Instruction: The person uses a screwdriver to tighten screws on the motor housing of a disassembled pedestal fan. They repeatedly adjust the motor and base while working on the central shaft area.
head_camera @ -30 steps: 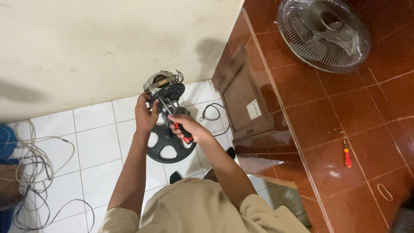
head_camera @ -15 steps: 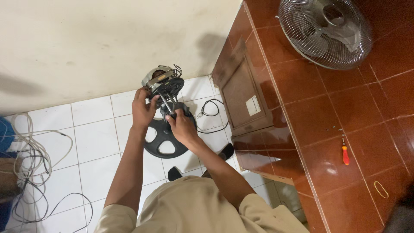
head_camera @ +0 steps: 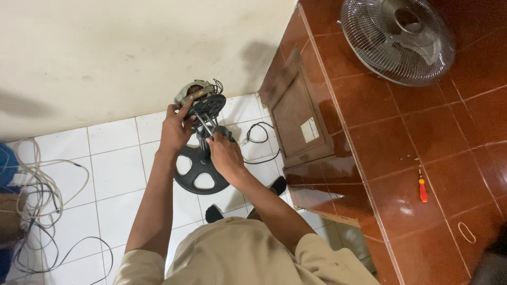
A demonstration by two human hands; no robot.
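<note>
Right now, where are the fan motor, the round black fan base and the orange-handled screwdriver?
fan motor (head_camera: 198, 97), head view, on its metal housing above the hands.
round black fan base (head_camera: 196, 174), head view, on a spoke near its middle.
orange-handled screwdriver (head_camera: 423, 190), head view, on the orange handle.

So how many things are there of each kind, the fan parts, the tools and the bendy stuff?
Fan parts: 3, fan motor, round black base, wire fan guard
Tools: 1, orange-handled screwdriver
Bendy things: 3, black cord, pile of pale cables, rubber band
Total: 7
</note>
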